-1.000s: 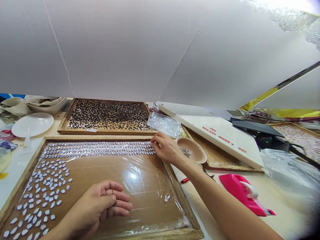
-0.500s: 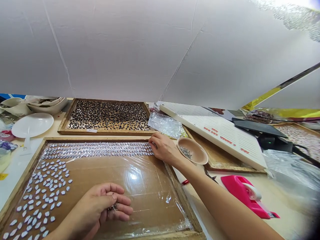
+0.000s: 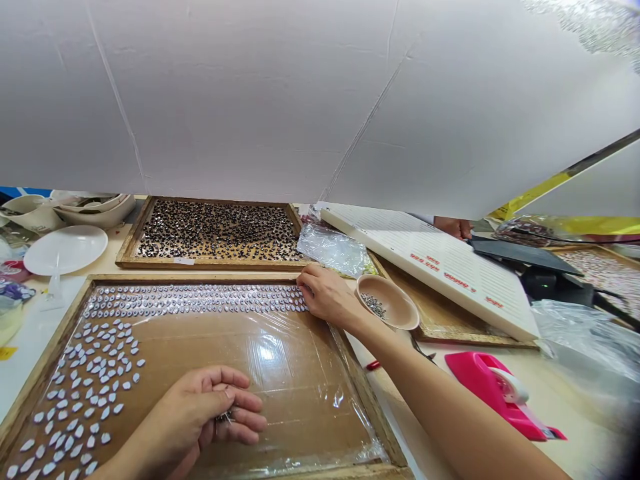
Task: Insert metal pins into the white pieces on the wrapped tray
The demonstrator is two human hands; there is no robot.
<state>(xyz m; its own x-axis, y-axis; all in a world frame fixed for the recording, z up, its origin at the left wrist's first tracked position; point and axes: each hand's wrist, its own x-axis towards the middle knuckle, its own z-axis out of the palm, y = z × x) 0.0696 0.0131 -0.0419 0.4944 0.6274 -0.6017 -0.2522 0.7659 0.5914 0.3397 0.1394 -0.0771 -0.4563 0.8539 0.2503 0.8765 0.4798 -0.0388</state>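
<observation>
My left hand, palm turned up and fingers curled, holds a small bunch of thin metal pins under its thumb. It is above the wooden-framed tray, which has clear film over a brown base. My right hand is at the tray's far right corner with fingertips pinched together; what they hold is hidden. Beside those fingertips run tight rows of small pale leaf-shaped pieces, many with a dark dot in the middle. Looser plain pale pieces lie along the tray's left side.
Right of my right hand stands a beige bowl with small metal bits. A pink tape dispenser and a leaning white foam board are further right. Behind lies a tray of dark pieces. Another person's hand shows behind the board.
My hands stay nearly in place. The other person's hand shows more behind the foam board, and the view has shifted slightly.
</observation>
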